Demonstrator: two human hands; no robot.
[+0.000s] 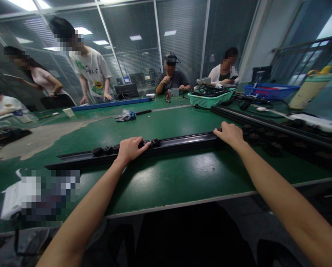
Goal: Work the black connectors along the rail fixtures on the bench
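A long black rail point(186, 141) with a shiny channel lies across the green table in front of me. Several small black blocks point(155, 142) sit in a row along its left half. My left hand point(130, 149) is curled over this row, its thumb and fingers closed about a block that it mostly hides. At the rail's right end, my right hand point(230, 134) grips with bent fingers; the fingertips are partly out of sight. Another black rail point(266, 120) lies at an angle to the right, with more dark blocks point(272, 142) beside it.
A green basket of cables point(210, 99) and a blue tray point(272, 91) stand at the back right, near a white power strip point(318, 122). Grey-blue gloves point(126, 115) lie beyond the rail. A white device point(14, 198) is at front left. Several people are around the table.
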